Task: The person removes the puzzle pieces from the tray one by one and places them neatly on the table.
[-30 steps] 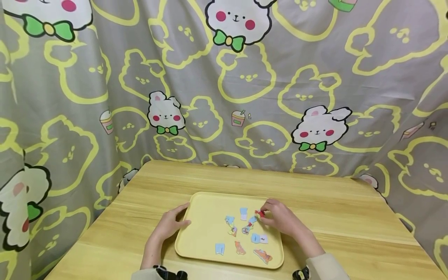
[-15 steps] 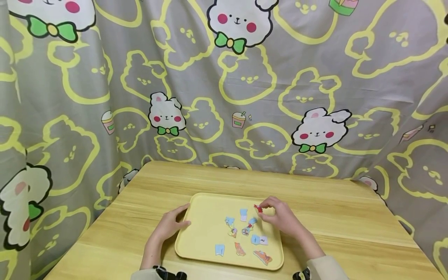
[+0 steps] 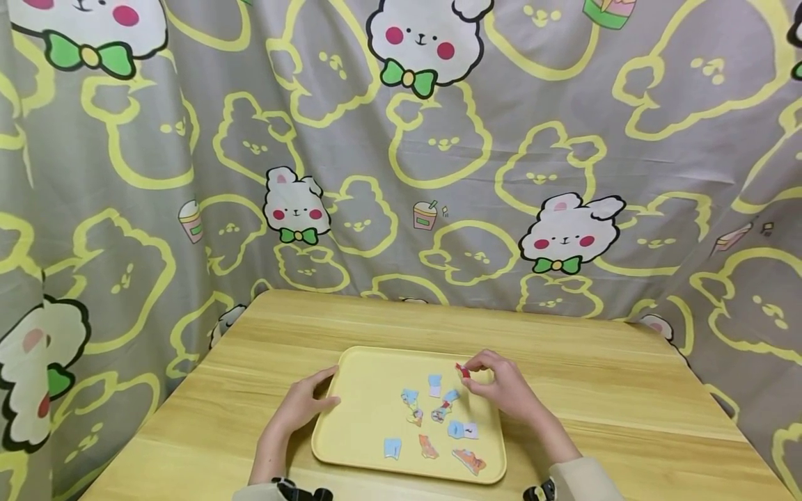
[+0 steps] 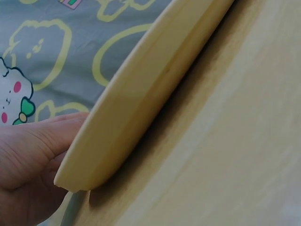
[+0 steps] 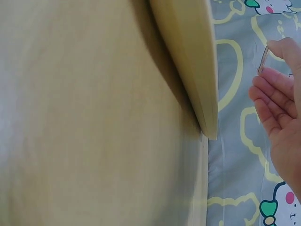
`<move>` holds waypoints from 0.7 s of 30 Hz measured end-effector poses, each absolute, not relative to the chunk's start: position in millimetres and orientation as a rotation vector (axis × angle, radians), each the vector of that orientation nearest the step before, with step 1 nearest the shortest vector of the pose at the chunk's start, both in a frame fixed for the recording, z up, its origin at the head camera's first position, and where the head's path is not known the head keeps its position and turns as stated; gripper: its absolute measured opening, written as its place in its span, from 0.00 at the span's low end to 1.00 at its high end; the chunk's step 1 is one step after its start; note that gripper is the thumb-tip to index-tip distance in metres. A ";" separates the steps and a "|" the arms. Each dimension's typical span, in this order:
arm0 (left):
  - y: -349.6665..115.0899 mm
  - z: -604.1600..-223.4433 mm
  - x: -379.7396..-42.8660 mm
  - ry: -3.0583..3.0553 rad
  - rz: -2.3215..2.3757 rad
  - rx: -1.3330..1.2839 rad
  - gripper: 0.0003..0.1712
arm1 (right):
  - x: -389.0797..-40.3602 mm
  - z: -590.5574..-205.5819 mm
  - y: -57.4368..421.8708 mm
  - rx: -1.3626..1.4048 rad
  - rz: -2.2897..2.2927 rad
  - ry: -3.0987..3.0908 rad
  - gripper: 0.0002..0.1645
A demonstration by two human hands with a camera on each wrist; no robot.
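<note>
Head view: a right hand [image 3: 501,380] pinches a small, flat red piece [image 3: 464,372] over the two o'clock end of a pale-yellow rectangular tray [image 3: 357,417], a left hand [image 3: 303,402] spread against its nine o'clock edge, though a slipping fingertip hold could drop it among flat, irregular blue and orange pieces [image 3: 455,429].

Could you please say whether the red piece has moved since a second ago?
Yes; in the head view, the red piece has shifted upward, closer to the far rim of the tray.
</note>
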State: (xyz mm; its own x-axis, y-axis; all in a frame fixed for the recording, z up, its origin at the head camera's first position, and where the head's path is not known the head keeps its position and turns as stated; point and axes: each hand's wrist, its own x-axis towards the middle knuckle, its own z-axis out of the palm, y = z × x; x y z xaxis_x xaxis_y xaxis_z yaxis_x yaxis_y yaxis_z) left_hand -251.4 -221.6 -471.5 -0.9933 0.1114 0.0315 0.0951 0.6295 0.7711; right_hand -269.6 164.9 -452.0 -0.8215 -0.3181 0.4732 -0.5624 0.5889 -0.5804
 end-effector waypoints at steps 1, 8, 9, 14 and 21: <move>-221.7 -471.3 -251.5 2.818 1.333 0.179 0.36 | -269.7 -452.2 165.2 0.714 1.080 -2.503 0.09; -222.1 -471.2 -251.1 2.815 1.326 0.177 0.36 | -268.7 -452.5 167.9 0.705 1.088 -2.518 0.08; -222.1 -471.4 -251.2 2.818 1.324 0.178 0.36 | -268.3 -452.5 168.5 0.702 1.080 -2.521 0.08; -221.8 -472.4 -252.1 2.824 1.325 0.185 0.36 | -267.7 -454.2 172.6 0.695 1.066 -2.529 0.07; -222.0 -472.8 -252.6 2.821 1.313 0.183 0.36 | -267.1 -456.2 180.4 0.648 1.070 -2.557 0.08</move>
State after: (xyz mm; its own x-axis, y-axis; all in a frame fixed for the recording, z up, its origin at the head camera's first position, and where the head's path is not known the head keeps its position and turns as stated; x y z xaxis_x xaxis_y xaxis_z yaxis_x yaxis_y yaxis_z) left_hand -252.6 -222.0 -472.8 -0.9928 0.1168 0.0270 0.0959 0.6384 0.7637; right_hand -267.1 180.4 -456.2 -0.8552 -0.2910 0.4289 -0.5098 0.6221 -0.5943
